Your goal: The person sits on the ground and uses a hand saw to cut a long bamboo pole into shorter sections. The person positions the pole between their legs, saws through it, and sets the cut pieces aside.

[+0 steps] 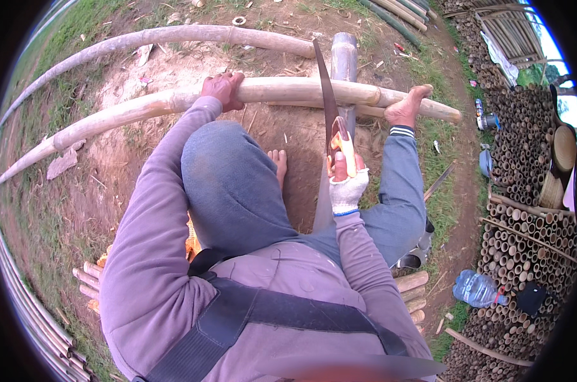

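Observation:
A long, pale bamboo pole (279, 90) lies crosswise in front of me. My bare left hand (221, 89) grips it from above, left of the middle. In a white knitted glove with bare fingertips, my right hand (348, 186) is closed round the light-coloured handle of a hand saw (325, 86). The long dark blade points away from me and crosses the pole; whether it has cut in cannot be told. Under the pole runs a thicker grey bamboo post (344, 56). My bare right foot (404, 109) presses on the pole's right end.
Another bamboo pole (193, 33) curves across the ground beyond. Stacks of short bamboo tubes (514, 248) line the right side, with a clear blue plastic bottle (476, 290) by them. More poles (37, 312) lie at lower left. Below me are cut bamboo pieces (411, 281).

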A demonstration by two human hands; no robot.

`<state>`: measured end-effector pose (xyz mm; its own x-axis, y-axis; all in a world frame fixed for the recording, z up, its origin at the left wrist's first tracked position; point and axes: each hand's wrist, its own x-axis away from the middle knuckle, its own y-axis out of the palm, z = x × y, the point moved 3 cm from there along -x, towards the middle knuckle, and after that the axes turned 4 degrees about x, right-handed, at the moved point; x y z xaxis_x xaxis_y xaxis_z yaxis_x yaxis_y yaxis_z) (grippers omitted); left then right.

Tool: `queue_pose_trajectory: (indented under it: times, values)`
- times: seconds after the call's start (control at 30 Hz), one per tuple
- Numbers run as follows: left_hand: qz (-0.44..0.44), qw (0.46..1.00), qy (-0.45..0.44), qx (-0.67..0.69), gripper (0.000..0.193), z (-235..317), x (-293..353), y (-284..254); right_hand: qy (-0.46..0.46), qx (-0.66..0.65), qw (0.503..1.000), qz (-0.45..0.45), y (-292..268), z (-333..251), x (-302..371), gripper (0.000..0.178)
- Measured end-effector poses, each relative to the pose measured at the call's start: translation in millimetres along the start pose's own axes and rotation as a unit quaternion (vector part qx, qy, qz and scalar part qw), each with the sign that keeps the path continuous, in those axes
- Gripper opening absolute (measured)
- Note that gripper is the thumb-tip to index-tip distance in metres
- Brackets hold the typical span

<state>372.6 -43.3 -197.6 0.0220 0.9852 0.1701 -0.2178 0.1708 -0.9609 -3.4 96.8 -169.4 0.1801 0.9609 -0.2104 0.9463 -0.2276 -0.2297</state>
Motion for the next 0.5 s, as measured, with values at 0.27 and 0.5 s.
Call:
queue_pose_trajectory:
  times: [0.27,0.5]
  values:
    - [-0.015,1.000,-0.009,-0.012,0.078,-3,-1,-1,0.032,-0.017,0.999,-0.009,0,-4,4,0.032]
    - [-0.023,1.000,0.002,-0.021,0.085,2,-11,5,0.040,-0.040,0.998,0.001,-4,14,7,0.047]
